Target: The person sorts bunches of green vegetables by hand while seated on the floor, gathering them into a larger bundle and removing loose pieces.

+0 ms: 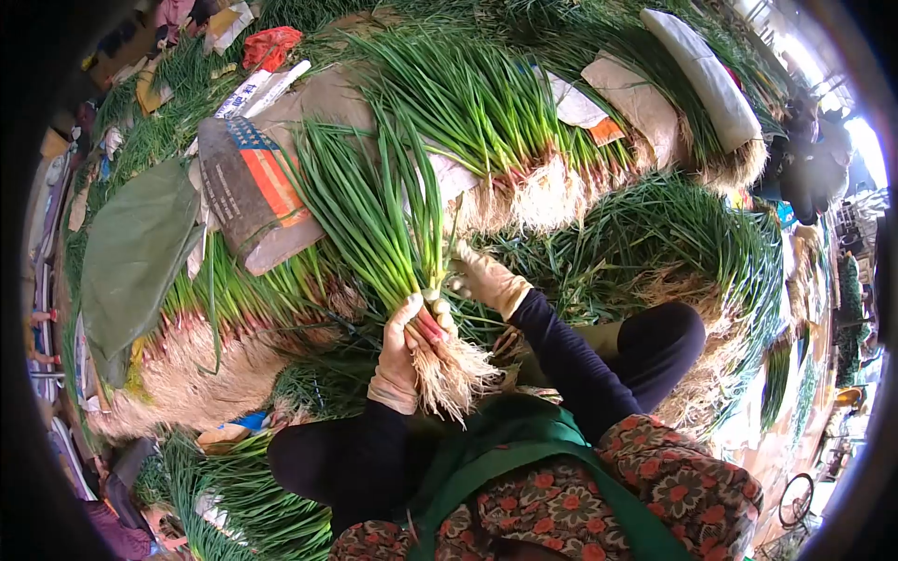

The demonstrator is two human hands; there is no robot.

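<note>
A bunch of green onions (398, 252) stands tilted in front of me, its long green leaves up and its pale roots hanging down. Near the reddish stem bases my left hand (398, 353), in a cream glove, is wrapped round the bunch. Just right of the stems is my right hand (486, 280), also gloved, with its fingers bent against the edge of the bunch. Whether those fingertips pinch a stalk or leaf is too small to tell.
Rows of green onions (477, 122) lie behind the hands, with more at the left and right. A printed sack (229, 187), a green cloth (136, 252) and a red bag (271, 47) rest on them. A person (814, 159) is at the upper right.
</note>
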